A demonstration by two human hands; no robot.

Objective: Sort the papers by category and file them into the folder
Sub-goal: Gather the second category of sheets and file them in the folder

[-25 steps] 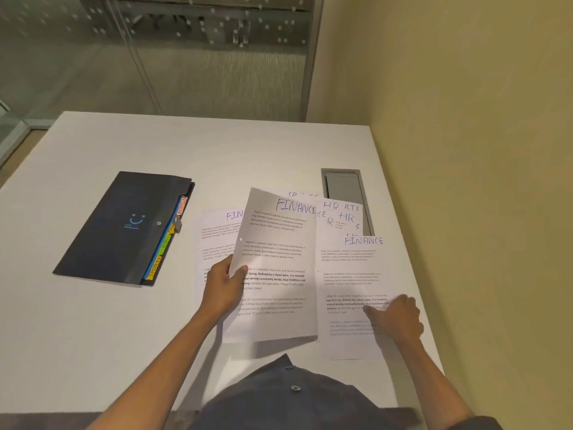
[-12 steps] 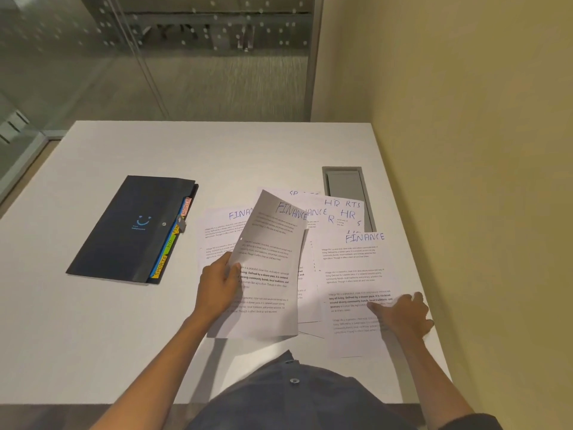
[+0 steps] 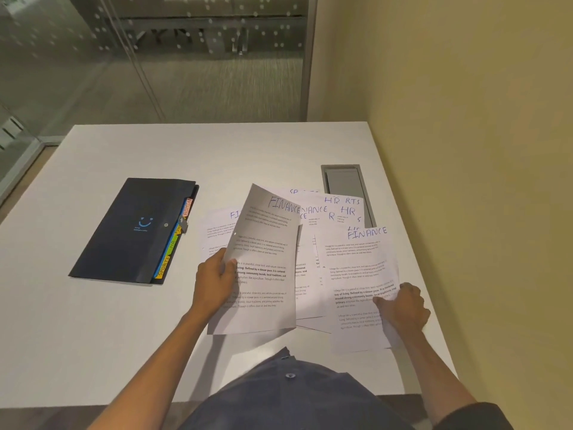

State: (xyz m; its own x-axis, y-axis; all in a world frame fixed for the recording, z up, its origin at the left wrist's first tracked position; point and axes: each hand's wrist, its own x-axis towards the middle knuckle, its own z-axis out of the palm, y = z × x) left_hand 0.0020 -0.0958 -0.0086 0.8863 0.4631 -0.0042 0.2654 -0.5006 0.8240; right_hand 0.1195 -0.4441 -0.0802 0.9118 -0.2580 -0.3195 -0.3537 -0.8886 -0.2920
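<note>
My left hand grips the left edge of a raised sheet headed FINANCE, lifted off the white table. My right hand pinches the right edge of a second FINANCE sheet, which is lifting there. Between and behind them lies a loose pile of papers headed HR, SPORTS and FINANCE. Another FINANCE sheet lies flat under the raised one. The dark folder lies closed at the left, with coloured tabs along its right side.
A grey cable hatch is set into the table behind the papers. A yellow wall runs along the table's right edge. Glass partitions stand beyond the far edge.
My left hand has tilted its FINANCE sheet more upright and drawn it left. My right hand went from pressing flat on the right sheet to pinching its edge.
</note>
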